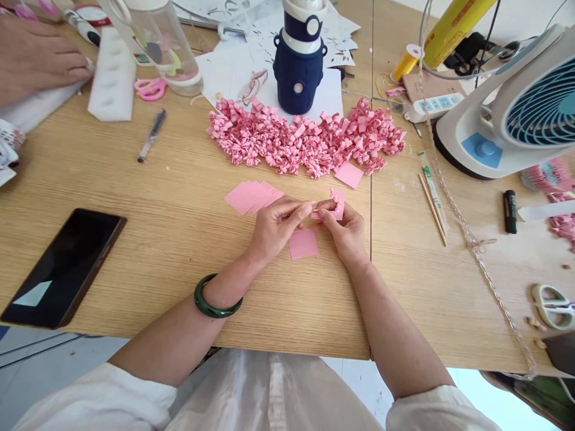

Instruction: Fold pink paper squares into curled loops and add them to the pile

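- In the head view, your right hand [350, 236] has its grip closed on a pink paper piece [340, 206], whose left edge carries small curls.
- Your left hand [276, 227] is at that edge, thumb and fingertips drawn close together (what, if anything, sits between them is too small to tell).
- A green bangle [200, 299] circles your left wrist.
- A loose pink square [303, 245] lies on the counter [179, 239], just below your hands.
- Beyond your left hand, pink sheets [247, 198] lie fanned out, partly overlapping.
- Farther from you spreads a wide heap of curled pink paper [300, 143], with another small square [349, 175] at its near edge.
- A dark blue bottle [299, 78] stands upright behind the heap.
- To your left lie a phone [63, 263] and a pen [151, 136]; another person's hand [40, 60] rests at the far left.
- To your right are two wooden sticks [432, 208] and a white fan [458, 120].
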Tool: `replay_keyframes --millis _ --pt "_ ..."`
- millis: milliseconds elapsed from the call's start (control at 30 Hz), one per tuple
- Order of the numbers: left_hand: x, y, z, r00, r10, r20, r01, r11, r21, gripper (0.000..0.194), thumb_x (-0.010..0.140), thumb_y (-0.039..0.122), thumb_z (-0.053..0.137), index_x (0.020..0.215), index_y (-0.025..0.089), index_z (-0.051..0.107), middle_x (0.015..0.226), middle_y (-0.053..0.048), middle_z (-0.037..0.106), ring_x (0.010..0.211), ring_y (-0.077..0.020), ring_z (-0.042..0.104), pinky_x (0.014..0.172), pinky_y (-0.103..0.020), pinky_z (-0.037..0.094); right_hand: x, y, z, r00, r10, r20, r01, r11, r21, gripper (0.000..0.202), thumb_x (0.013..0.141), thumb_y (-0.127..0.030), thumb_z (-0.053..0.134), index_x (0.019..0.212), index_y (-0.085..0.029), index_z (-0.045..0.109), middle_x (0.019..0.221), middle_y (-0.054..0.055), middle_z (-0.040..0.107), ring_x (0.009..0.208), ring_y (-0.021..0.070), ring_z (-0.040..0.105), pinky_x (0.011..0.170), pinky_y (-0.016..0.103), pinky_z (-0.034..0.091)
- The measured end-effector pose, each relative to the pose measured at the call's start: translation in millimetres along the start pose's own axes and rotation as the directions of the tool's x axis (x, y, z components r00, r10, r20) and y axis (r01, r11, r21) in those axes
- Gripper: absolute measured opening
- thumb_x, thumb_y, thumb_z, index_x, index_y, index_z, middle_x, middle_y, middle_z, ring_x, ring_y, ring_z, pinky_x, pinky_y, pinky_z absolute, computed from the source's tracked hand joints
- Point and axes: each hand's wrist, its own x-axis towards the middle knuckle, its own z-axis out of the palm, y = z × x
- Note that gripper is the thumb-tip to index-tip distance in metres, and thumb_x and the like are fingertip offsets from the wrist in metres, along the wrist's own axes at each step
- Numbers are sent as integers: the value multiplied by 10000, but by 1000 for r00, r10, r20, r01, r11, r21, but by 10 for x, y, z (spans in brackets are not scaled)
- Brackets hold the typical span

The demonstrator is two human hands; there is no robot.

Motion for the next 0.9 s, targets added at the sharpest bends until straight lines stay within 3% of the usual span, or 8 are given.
replay_keyframes --millis 100,300,500,767,900 --pt "-9 4 12 999 38 17 -38 998 50 162 898 351 681 943 250 800 944 -32 758 784 -146 660 729 -279 536 0 23 -5 1000 23 21 -23 1000 -4 210 852 -411 727 823 -208 683 818 10 664 742 142 604 722 297 520" --pt "-9 11 16 994 91 -56 -83 987 140 95 857 259 703 802 219 770 811 -15 743 730 -136 634 683 -262 514 -6 9 13 998 33 60 -32 999 -20 234 835 -434 739 823 -213 665 820 4 626 743 136 577 715 288 520" --pt "7 -22 1 997 -26 -70 30 998 56 133 832 311 726 756 205 753 725 1 702 664 -126 606 653 -264 499 -12 -29 22 997 18 75 -17 1000 -6 185 850 -382 735 856 -204 685 846 10 627 768 134 568 717 284 517" --pt "19 -7 2 984 -164 -69 160 985 -61 180 764 352 775 704 189 726 621 21 649 565 -104 543 551 -243 451 -12 -22 15 997 47 58 -46 999 -24 242 816 -446 755 876 -219 698 880 19 655 787 149 595 712 288 544" --pt "21 -17 3 981 -181 -67 177 982 -70 204 741 361 793 687 179 720 618 19 641 577 -103 529 564 -247 437 -11 -21 12 998 34 61 -33 999 -13 225 820 -430 757 860 -216 701 859 13 652 768 139 587 715 283 532"
